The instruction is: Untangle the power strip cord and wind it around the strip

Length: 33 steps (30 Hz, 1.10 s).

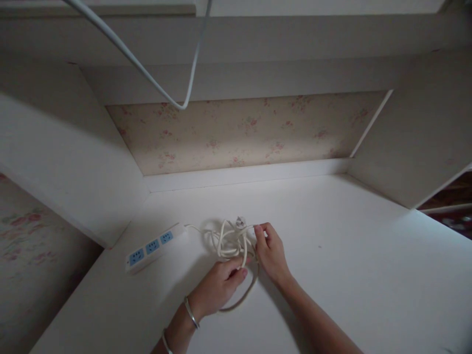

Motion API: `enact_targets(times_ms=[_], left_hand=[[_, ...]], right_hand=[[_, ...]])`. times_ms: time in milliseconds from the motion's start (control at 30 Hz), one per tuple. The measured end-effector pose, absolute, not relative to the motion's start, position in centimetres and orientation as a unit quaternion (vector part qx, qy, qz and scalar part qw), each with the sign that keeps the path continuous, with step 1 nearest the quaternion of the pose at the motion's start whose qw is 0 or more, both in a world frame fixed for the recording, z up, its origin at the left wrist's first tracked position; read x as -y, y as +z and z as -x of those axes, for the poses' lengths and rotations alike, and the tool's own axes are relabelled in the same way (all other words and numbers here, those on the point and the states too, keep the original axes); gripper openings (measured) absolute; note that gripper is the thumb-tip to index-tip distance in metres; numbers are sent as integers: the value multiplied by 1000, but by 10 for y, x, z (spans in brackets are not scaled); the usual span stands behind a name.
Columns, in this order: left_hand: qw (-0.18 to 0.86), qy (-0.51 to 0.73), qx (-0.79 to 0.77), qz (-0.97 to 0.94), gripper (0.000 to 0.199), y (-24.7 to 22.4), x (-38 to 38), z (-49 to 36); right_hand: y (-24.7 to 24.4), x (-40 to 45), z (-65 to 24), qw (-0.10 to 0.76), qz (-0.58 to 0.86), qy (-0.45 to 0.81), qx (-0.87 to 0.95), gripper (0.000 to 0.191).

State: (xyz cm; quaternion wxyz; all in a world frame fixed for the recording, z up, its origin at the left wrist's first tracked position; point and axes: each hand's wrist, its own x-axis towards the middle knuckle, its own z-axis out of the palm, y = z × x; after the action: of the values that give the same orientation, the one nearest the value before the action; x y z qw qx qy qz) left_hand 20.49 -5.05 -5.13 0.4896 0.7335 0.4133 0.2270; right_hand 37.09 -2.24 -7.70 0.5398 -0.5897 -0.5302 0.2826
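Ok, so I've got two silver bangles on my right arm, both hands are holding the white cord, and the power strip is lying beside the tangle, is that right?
Not quite: the head view shows the two silver bangles on your left arm. Your left hand and right hand do hold the white cord, with the power strip beside the tangle.

On the desk [354, 265] there is 1 power strip [148, 257], near the left edge, and it has 3 blue sockets [152, 247]. Between the left edge and the right edge there is 1 tangle of cord [232, 253], with 1 plug [240, 222] at its side toward the back edge. There are 2 hands [217, 288] at this tangle, and 2 bracelets [191, 313] on 1 arm. Above the back edge hangs 1 bent cable [136, 61]
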Motion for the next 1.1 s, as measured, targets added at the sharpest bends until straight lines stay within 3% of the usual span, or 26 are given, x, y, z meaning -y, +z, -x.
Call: enact_targets(times_ms=[167, 367, 467, 633, 733, 867, 1100], left_hand=[[481, 149, -394, -769, 41, -52, 47, -197], [462, 26, -340, -818, 40, -50, 62, -198], [463, 57, -318, -825, 36, -49, 68, -202], [550, 75, -310, -772, 33, -43, 64, -191], [557, 188, -323, -741, 35, -38, 58, -179], [517, 375, -317, -701, 22, -37, 52, -169], [491, 333, -352, -724, 19, -40, 52, -181]], right_hand=[[-75, 20, -378, 542, 616, 255, 511, 34], [-74, 18, -380, 551, 625, 256, 490, 38], [-74, 15, -384, 560, 603, 335, 459, 41], [-80, 4, -395, 607, 531, 494, 325, 46], [-83, -1, -404, 623, 542, 488, 282, 45], [-82, -1, -411, 637, 560, 468, 249, 45], [-81, -1, -411, 653, 484, 536, 229, 36]])
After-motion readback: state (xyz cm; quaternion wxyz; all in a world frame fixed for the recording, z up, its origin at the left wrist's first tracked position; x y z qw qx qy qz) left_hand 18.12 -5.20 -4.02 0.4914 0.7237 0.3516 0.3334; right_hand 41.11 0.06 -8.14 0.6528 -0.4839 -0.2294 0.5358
